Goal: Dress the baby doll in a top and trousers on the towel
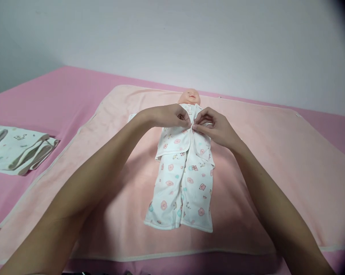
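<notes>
Head view: Doll's Shirt Front Was Pinched by Two Hands

The shirt was gripped at its front edge between the fingertips of the left hand and right hand. Slipping or crooked edges were judged possible, through soft cloth and fingers crowded together. The doll was laid on the peach blanket, its long axis stretched away from the camera, head pointed toward the wall, trousers nearest.

Soft, dim light; shadows beside the arms; dark, curved vignetting at right corners.
</notes>
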### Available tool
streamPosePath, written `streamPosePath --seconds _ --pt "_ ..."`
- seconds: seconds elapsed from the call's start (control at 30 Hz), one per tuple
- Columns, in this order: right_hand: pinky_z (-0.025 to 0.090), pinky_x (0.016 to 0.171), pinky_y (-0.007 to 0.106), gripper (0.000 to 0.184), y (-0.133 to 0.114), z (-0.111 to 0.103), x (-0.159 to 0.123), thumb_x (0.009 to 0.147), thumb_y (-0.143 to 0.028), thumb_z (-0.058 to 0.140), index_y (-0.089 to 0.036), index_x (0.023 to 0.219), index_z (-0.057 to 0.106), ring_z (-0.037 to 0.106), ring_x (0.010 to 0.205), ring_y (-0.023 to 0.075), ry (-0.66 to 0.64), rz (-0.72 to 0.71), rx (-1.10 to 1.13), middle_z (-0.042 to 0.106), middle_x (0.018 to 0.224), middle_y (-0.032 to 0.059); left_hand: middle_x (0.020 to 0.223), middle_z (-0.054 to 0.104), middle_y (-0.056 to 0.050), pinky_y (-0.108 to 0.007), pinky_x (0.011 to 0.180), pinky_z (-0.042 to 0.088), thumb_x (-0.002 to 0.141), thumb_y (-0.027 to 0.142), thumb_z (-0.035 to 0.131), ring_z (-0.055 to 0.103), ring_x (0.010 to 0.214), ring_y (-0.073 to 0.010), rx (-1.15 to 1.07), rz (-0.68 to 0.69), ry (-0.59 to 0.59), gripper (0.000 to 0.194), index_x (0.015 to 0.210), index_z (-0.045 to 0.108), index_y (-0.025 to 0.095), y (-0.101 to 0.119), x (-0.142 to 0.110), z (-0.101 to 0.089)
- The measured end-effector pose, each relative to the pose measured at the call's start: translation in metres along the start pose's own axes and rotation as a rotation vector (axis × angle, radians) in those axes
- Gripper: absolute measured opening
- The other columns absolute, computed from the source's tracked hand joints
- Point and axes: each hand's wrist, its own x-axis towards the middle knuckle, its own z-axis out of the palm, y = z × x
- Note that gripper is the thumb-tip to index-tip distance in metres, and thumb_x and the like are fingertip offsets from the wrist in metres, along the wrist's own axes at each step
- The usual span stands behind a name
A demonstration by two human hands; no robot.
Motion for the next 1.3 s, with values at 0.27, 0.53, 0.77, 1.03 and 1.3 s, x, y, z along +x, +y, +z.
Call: streamPosePath --seconds 0.27,0.53,0.77,1.03,1.3 --pt "0.066 0.092 0.041 0.041 0.017 0.006 0.003 0.071 -0.042 0.101 -0.023 0.097 0.076 0.08 0.092 0.0228 0.085 0.074 0.163 0.08 0.094 0.0044 0.101 0.079 -0.007 -0.037 0.077 0.05 0.084 0.044 0.07 0.07 0.093 -0.0258 -0.086 -0.002 -0.027 0.025 0.093 0.083 0.025 -0.008 0.003 0.001" --pt "0.067 0.09 0.048 0.022 -0.016 0.024 -0.012 0.086 -0.027 0.085 -0.027 0.107 0.078 0.08 0.09 0.026 0.199 0.029 -0.086 0.079 0.091 0.0028 0.098 0.079 -0.007 -0.037 0.075 0.053 0.083 0.044 0.072 0.072 0.095 -0.0269 -0.103 -0.031 0.029 0.021 0.087 0.083 0.026 -0.011 0.006 0.009" --pt "0.065 0.085 0.042 0.029 -0.005 0.026 -0.005 0.082 -0.034 0.088 -0.025 0.104 0.072 0.074 0.09 0.0226 0.167 0.055 -0.095 0.077 0.1 0.0044 0.076 0.066 -0.007 -0.037 0.063 0.043 0.086 0.051 0.07 0.064 0.073 -0.023 -0.05 -0.039 0.075 0.029 0.077 0.075 0.024 -0.006 0.004 0.015" --pt "0.047 0.066 0.031 0.041 0.012 0.012 -0.001 0.078 -0.05 0.093 -0.025 0.095 0.065 0.054 0.072 0.014 0.093 0.133 -0.089 0.07 0.09 0.0006 0.071 0.058 -0.007 -0.037 0.059 0.036 0.088 0.057 0.068 0.057 0.066 -0.021 -0.018 -0.056 0.107 0.038 0.072 0.066 0.022 -0.002 0.005 0.024" --pt "0.042 0.068 0.031 0.033 0.014 0.002 0.002 0.089 -0.056 0.086 -0.026 0.098 0.074 0.048 0.075 0.0153 -0.073 0.098 -0.053 0.062 0.086 -0.0001 0.098 0.075 -0.007 -0.037 0.072 0.049 0.09 0.055 0.062 0.07 0.09 -0.026 -0.044 0.009 0.045 0.032 0.094 0.078 0.027 -0.016 0.005 0.013"
